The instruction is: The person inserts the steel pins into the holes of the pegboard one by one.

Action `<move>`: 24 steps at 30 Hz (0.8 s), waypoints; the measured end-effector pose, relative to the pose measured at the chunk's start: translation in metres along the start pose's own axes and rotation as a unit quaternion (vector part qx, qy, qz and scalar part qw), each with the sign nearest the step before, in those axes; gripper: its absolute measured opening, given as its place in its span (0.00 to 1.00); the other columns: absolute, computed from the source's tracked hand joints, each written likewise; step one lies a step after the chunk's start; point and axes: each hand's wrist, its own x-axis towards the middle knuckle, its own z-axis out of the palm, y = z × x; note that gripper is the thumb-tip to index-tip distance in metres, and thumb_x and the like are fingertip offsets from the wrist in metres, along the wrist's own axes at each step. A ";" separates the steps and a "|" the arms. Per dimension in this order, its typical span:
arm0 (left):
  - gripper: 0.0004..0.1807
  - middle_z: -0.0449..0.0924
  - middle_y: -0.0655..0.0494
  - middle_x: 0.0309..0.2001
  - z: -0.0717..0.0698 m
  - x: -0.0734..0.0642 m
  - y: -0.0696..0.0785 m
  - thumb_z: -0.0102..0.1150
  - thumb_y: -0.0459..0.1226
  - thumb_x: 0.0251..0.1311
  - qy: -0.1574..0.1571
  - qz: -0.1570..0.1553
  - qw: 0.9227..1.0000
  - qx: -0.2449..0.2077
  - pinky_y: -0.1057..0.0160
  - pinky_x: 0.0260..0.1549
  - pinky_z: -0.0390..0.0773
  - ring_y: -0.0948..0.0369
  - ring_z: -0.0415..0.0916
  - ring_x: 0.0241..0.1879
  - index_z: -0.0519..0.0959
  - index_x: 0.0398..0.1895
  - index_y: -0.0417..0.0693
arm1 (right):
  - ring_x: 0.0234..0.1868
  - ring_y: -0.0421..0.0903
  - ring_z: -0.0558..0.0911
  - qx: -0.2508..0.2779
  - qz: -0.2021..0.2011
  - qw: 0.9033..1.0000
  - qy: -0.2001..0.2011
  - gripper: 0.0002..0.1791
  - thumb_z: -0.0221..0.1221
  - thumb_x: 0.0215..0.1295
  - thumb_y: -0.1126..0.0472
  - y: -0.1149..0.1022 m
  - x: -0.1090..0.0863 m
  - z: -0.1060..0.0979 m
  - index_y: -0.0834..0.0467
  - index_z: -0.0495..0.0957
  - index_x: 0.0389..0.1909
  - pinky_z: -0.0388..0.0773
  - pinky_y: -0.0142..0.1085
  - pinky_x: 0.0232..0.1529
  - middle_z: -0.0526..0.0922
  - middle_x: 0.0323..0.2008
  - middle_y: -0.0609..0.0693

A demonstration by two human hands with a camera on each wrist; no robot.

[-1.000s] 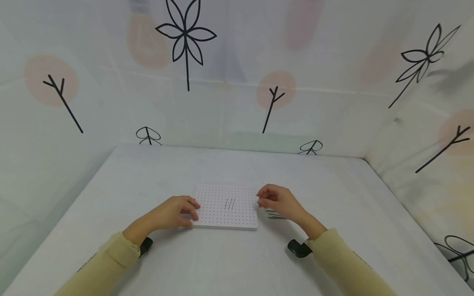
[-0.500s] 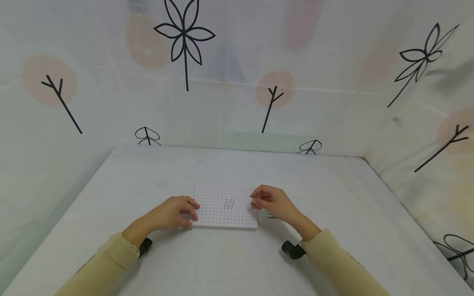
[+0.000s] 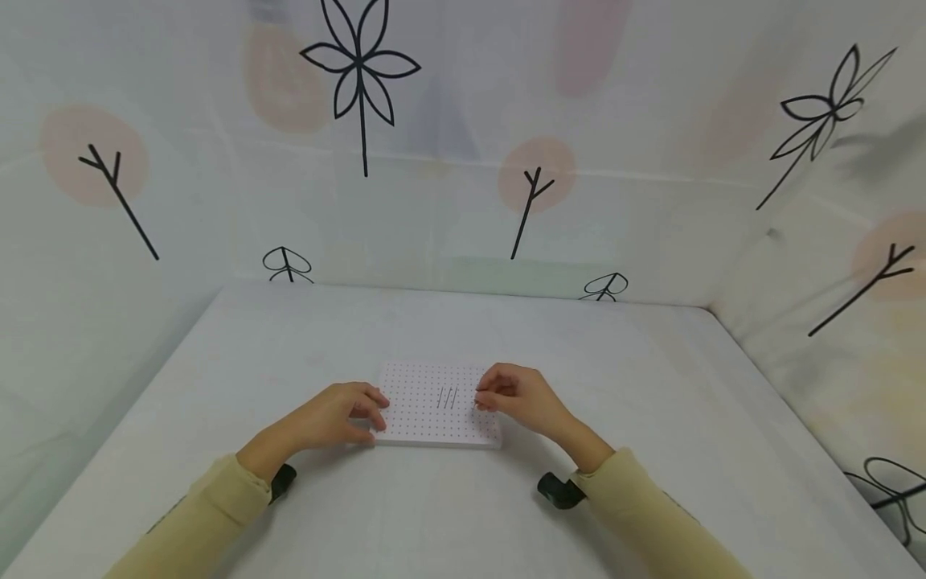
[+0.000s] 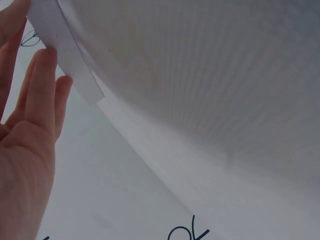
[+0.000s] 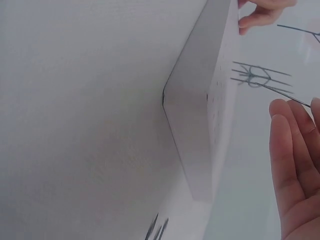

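A white pegboard [image 3: 415,426] with rows of small holes lies on the table. Three thin dark metal pins [image 3: 448,398] stand in it, right of its middle. My left hand [image 3: 340,416] rests at the board's left edge, its relaxed fingers touching the edge and thumb near the front corner. My right hand [image 3: 522,396] hovers over the board's right part, thumb and fingertips pinching another thin metal pin [image 5: 286,95]. In the right wrist view this pin points toward the standing ones; whether its tip touches the board I cannot tell.
Several loose pins [image 5: 152,227] lie on the table right of the board, behind my right hand in the head view. White cloth covers the table [image 3: 427,515]. A patterned fabric wall [image 3: 441,225] closes off the back and sides.
My right hand has moved left, from beside the board to over its right part, carrying the pin. My left hand has stayed at the left edge.
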 end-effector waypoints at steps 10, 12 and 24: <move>0.07 0.74 0.55 0.49 0.000 0.000 -0.002 0.69 0.31 0.47 -0.001 -0.002 1.000 0.003 0.57 0.51 0.74 0.52 0.72 0.52 0.84 0.28 0.53 | 0.32 0.43 0.82 0.005 -0.016 1.000 -0.004 0.04 0.61 0.57 0.70 -0.002 0.004 0.011 0.61 0.77 0.32 0.81 0.33 0.34 0.82 0.29 0.50; 0.07 0.74 0.55 0.49 0.000 0.001 -0.002 0.69 0.31 0.47 -0.001 0.000 1.000 0.002 0.57 0.50 0.74 0.52 0.72 0.51 0.84 0.28 0.53 | 0.32 0.43 0.82 0.006 -0.016 1.000 -0.002 0.04 0.62 0.57 0.70 -0.003 0.005 0.014 0.61 0.77 0.31 0.81 0.33 0.34 0.82 0.29 0.49; 0.07 0.75 0.54 0.49 0.000 0.000 -0.003 0.69 0.31 0.47 -0.002 0.010 1.000 -0.004 0.57 0.50 0.74 0.52 0.73 0.51 0.83 0.28 0.52 | 0.33 0.44 0.82 0.008 -0.003 1.000 -0.004 0.03 0.63 0.57 0.69 -0.011 0.009 0.025 0.62 0.77 0.30 0.80 0.32 0.37 0.82 0.32 0.51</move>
